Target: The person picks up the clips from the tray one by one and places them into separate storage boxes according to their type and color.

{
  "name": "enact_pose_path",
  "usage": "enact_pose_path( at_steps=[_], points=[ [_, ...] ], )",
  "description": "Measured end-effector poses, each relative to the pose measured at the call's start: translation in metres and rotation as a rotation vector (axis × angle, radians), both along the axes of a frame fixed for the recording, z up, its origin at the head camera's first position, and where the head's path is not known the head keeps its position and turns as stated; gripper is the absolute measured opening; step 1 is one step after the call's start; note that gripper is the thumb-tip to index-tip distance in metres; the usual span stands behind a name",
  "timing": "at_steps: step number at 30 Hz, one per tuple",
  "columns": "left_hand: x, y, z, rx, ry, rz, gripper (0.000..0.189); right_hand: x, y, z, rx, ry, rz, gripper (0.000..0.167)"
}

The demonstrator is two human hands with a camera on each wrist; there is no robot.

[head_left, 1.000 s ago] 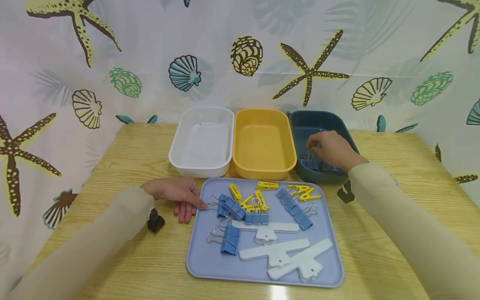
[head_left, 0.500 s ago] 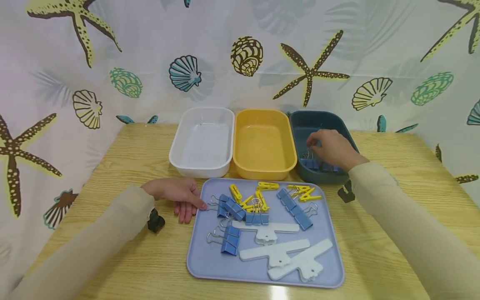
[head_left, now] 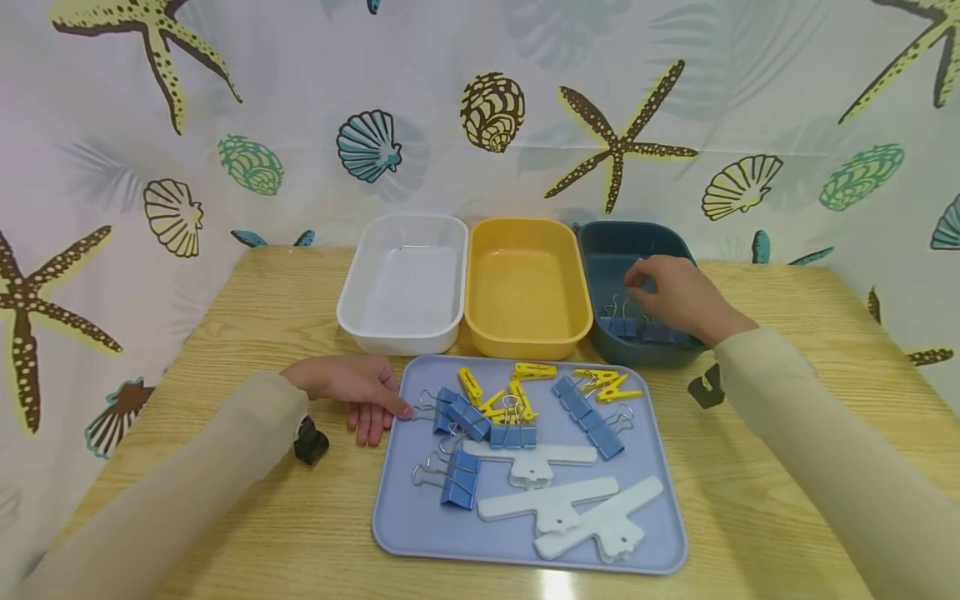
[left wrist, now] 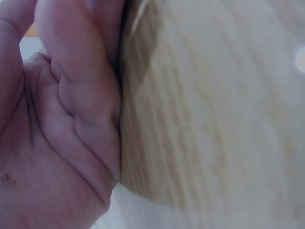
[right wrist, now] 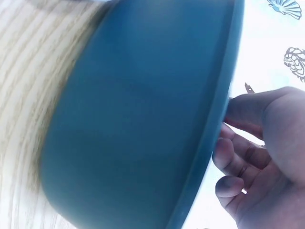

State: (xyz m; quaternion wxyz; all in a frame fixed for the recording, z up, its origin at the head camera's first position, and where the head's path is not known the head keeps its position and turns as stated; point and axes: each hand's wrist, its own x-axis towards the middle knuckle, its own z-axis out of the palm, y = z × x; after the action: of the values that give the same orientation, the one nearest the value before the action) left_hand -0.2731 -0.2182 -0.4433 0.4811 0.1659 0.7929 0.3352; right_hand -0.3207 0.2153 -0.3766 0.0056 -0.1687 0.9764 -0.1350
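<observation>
In the head view my left hand (head_left: pixel 356 392) rests on the table at the tray's left rim. Its thumb lies over the rim, close to a wire handle of a blue binder clip (head_left: pixel 444 412); the left wrist view shows its palm side against the wood. My right hand (head_left: pixel 678 296) hovers over the dark blue bin (head_left: pixel 626 242), fingers loosely bent, no object visible between them. Below it, binder clips (head_left: pixel 618 326) lie in the bin, their wire handles standing up. From the right wrist, the bin's outer wall (right wrist: pixel 138 114) hides those clips.
The lavender tray (head_left: pixel 427 542) bears blue binder clips, yellow clothespins (head_left: pixel 536 372) and white wide-bar bag clips (head_left: pixel 547 504). A white bin (head_left: pixel 408 283) and a yellow bin (head_left: pixel 528 287) stand left of the dark one. A seashell-patterned cloth (head_left: pixel 450 183) hangs behind.
My right hand has let go of the binder clip's handle in the dark bin and shifted slightly up and to the right. My left hand has stayed in place.
</observation>
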Motion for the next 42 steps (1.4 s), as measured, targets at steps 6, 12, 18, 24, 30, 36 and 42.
enact_pose_path(
  at_steps=[6,12,18,24,30,36,42],
  points=[
    [0.0,0.0,0.0,-0.01,-0.004,0.008,0.039,0.003,0.002,0.0,-0.012,-0.006,-0.012,0.023],
    [0.0,-0.001,-0.001,-0.016,0.0,0.005,0.039,0.007,0.003,0.003,-0.021,-0.019,-0.013,0.025],
    [-0.001,-0.001,-0.001,-0.006,-0.003,0.004,0.039,0.012,0.003,0.005,-0.018,-0.02,-0.014,0.024],
    [-0.001,-0.001,-0.001,0.006,-0.007,0.003,0.039,0.015,0.006,0.005,-0.025,-0.01,-0.01,0.022],
    [-0.001,0.0,-0.001,0.008,-0.006,0.001,0.039,0.019,0.007,0.004,-0.032,0.006,-0.011,0.021],
    [-0.001,0.0,-0.001,0.008,-0.005,0.002,0.039,0.025,0.007,0.005,-0.042,0.021,-0.014,0.022],
    [-0.001,0.0,-0.001,0.004,-0.002,-0.003,0.039,0.031,0.006,0.007,-0.057,0.038,-0.011,0.021]
  ],
)
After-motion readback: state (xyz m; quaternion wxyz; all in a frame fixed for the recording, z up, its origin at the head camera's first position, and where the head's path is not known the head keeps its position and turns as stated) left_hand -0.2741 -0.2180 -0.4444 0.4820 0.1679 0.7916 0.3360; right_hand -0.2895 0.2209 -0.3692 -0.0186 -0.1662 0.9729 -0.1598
